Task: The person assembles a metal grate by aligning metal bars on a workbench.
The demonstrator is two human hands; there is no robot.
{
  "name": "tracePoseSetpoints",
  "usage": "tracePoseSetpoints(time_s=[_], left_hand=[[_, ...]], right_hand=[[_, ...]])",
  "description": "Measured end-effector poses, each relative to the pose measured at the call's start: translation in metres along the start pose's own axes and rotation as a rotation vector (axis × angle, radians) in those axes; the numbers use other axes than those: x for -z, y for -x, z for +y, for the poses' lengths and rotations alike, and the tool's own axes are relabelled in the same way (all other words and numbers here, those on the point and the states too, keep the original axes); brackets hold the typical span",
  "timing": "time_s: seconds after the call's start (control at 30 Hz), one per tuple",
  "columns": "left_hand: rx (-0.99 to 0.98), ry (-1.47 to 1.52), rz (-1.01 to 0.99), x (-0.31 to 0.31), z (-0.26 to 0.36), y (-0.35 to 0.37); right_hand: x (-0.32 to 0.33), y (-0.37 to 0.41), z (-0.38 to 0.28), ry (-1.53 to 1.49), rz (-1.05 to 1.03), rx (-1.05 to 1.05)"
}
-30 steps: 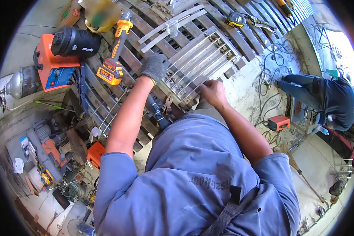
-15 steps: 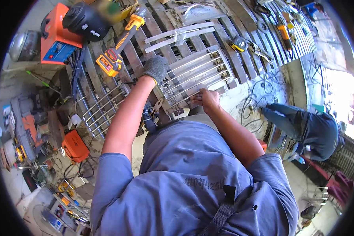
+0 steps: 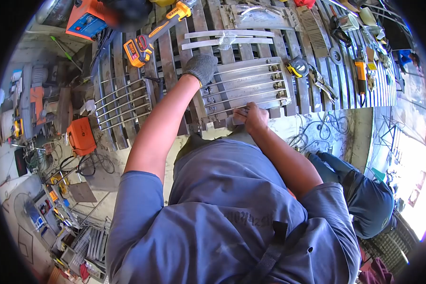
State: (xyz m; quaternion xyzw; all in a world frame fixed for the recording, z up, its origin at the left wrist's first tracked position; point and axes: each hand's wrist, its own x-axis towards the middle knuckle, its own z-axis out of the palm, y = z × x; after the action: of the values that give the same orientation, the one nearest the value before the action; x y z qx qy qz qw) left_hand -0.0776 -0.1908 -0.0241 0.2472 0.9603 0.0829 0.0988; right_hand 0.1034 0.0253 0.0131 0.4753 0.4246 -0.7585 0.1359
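Since half a second ago the view has swung to the right, so the metal frame (image 3: 244, 85) now lies nearly level across the picture instead of slanting; both hands sit at much the same spots on it as before. Left hand (image 3: 200, 67), in a grey glove, rests on the far left corner of the frame with fingers curled over the edge; cannot tell whether it clamps or only presses down. Right hand (image 3: 253, 117), bare, is at the near edge, fingertips drawn together and closed on the nearest rod of the frame. Hands are apart, one at each long side. Frame holds several thin parallel rods with small fittings at both ends and lies flat on the slatted workbench (image 3: 173, 61), close to its near edge. Just beyond it lie two flat metal strips (image 3: 227, 38), side by side. Yellow and orange power tool (image 3: 149, 38) lies on the slats to the left of the gloved hand. Tape measure (image 3: 298, 68) sits just beside the right end of the frame, pliers (image 3: 324, 85) next to it. Second set of rods (image 3: 120, 102) lies further left on the bench. Orange box (image 3: 80, 136) stands on the floor below. Another person (image 3: 364, 194) in dark blue crouches on the floor at lower right.
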Motion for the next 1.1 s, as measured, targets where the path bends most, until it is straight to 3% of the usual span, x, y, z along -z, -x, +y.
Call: tracePoseSetpoints(time_s=[0.17, 0.27, 0.37, 0.4, 0.53, 0.73, 1.1], left_hand=[[0.056, 0.057, 0.021, 0.004, 0.014, 0.000], [0.020, 0.166, 0.066, 0.007, 0.000, 0.010], [0.015, 0.131, -0.030, 0.014, 0.000, 0.016], [0.018, 0.125, -0.031, 0.012, -0.001, 0.018], [-0.068, 0.156, 0.090, -0.006, -0.015, 0.024], [-0.123, 0.155, 0.087, -0.007, -0.018, 0.028], [-0.282, 0.435, 0.002, 0.014, -0.042, 0.012]], right_hand=[[0.024, 0.000, -0.032, 0.291, -0.144, -0.094], [0.037, -0.004, -0.033, 0.827, -0.380, 0.011], [0.032, 0.014, -0.027, 0.939, -0.501, 0.129], [0.027, 0.015, -0.026, 0.955, -0.512, -0.002], [0.014, 0.021, -0.016, 0.763, -0.567, -0.185], [0.013, 0.024, 0.019, 0.126, -0.414, -0.299], [0.010, 0.035, 0.070, -0.202, -0.167, -0.162]])
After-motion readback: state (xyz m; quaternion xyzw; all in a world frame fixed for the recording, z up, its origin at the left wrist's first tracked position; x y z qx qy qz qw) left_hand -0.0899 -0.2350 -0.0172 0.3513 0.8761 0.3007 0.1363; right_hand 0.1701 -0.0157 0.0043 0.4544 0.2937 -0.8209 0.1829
